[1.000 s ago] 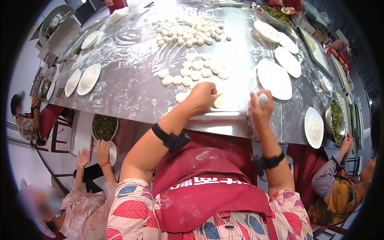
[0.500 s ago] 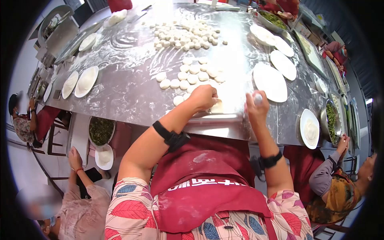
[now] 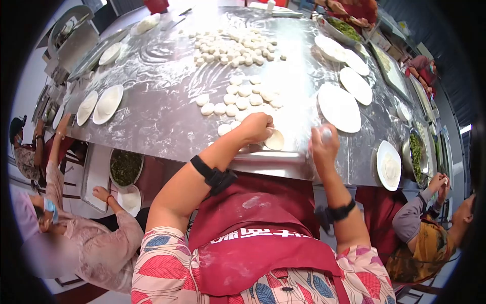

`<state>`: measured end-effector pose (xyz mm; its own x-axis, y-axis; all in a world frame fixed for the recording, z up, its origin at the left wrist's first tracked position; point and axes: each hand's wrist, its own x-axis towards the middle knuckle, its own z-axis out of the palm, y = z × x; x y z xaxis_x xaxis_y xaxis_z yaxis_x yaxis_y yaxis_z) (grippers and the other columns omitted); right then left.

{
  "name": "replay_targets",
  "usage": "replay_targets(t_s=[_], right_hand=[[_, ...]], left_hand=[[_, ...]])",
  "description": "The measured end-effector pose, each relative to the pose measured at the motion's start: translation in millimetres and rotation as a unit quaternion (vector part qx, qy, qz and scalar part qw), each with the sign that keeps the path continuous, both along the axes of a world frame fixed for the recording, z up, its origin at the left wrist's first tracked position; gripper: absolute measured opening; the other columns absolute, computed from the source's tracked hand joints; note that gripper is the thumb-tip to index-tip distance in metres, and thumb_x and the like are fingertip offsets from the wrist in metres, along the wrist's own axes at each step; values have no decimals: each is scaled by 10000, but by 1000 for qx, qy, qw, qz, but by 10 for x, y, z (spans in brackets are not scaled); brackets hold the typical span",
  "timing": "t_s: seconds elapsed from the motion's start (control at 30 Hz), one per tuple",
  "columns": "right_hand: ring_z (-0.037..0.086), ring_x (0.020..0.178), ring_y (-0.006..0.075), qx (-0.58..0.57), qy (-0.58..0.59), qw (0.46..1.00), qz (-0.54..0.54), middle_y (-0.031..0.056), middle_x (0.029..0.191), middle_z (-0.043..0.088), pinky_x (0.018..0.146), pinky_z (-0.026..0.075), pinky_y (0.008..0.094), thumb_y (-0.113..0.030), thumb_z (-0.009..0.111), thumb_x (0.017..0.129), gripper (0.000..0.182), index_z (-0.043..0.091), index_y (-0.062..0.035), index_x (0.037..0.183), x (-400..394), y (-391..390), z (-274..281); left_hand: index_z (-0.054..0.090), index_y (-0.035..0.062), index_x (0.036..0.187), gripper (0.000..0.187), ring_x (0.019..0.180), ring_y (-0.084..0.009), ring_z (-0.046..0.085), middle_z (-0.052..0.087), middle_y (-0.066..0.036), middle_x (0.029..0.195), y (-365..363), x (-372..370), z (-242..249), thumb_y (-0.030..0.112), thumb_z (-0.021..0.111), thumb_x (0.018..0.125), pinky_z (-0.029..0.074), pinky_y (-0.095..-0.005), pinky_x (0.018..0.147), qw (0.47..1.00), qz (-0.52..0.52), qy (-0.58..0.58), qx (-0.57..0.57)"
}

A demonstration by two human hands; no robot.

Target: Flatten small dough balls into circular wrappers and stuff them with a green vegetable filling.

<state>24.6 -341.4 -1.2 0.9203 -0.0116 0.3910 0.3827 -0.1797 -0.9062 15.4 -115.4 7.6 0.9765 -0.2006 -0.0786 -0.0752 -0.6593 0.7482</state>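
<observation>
Near the front edge of the floured metal table, my left hand (image 3: 257, 126) pinches the rim of a thin round dough wrapper (image 3: 275, 140). To its right, my right hand (image 3: 324, 147) is closed around a rolling pin (image 3: 325, 134), whose pale rounded end shows above the fingers. The pin is apart from the wrapper. Just beyond my left hand lie several flattened dough pieces (image 3: 244, 90). Farther off sits a large cluster of small dough lumps (image 3: 235, 48).
White plates (image 3: 339, 108) stand on the right, and more plates (image 3: 108, 104) on the left. Bowls of chopped green filling (image 3: 126, 168) flank me. Co-workers sit on both sides, a person's arm (image 3: 56, 139) reaching onto the table at left. A metal bar (image 3: 268, 158) runs along the front edge.
The wrapper now lies flatter and shows more of its round face beside my left hand. My right hand stays near its place. The co-worker at left has stretched an arm to the table.
</observation>
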Motion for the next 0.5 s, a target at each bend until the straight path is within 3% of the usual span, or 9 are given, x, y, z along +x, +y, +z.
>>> replay_targets(t_s=[0.07,0.13,0.2,0.23,0.33,0.4,0.5], right_hand=[[500,469,73,33,-7,999,34,26,595,529,410,383,239,8,637,826,155,494,-48,847,-176,-71,15],[526,521,77,9,18,1000,-1,21,610,531,446,407,251,-8,655,820,167,492,-32,851,4,35,41],[550,579,213,-90,-128,986,-52,114,634,540,546,440,331,-66,704,788,226,494,-5,847,518,189,-183],[536,557,266,-112,-114,986,-51,153,637,535,545,435,358,-77,702,789,219,496,-16,831,553,323,6],[528,548,254,-79,-64,995,-19,146,632,540,548,434,355,-83,695,795,211,500,-18,841,693,396,-37],[524,547,245,-74,-89,993,-27,132,639,541,550,439,352,-89,700,791,215,508,-17,852,466,214,-53],[528,548,133,-5,-2,1000,11,61,655,531,506,438,299,-23,644,806,137,512,-31,842,-46,-80,-52]], left_hand=[[653,-19,886,194,711,-260,634,664,-167,785,19,-61,-30,114,623,748,483,-368,664,999,8,37,-37],[652,-12,909,201,745,-259,641,670,-162,809,-17,-114,87,130,623,769,488,-366,689,999,-24,32,4],[653,-12,904,203,764,-268,643,671,-163,812,-80,-80,129,149,621,784,489,-370,705,999,-20,2,33],[654,-12,901,215,792,-292,643,668,-176,817,-95,-42,129,174,609,803,488,-380,727,998,-1,-21,59],[655,-11,902,223,796,-316,638,663,-192,823,-129,65,167,184,598,808,487,-388,736,998,-13,1,55],[651,-14,892,196,783,-312,635,660,-191,819,-95,56,137,139,594,784,487,-384,730,998,-32,15,49],[639,-22,906,193,762,-280,632,659,-180,802,-35,23,39,78,591,747,490,-365,707,1000,-19,13,7]])
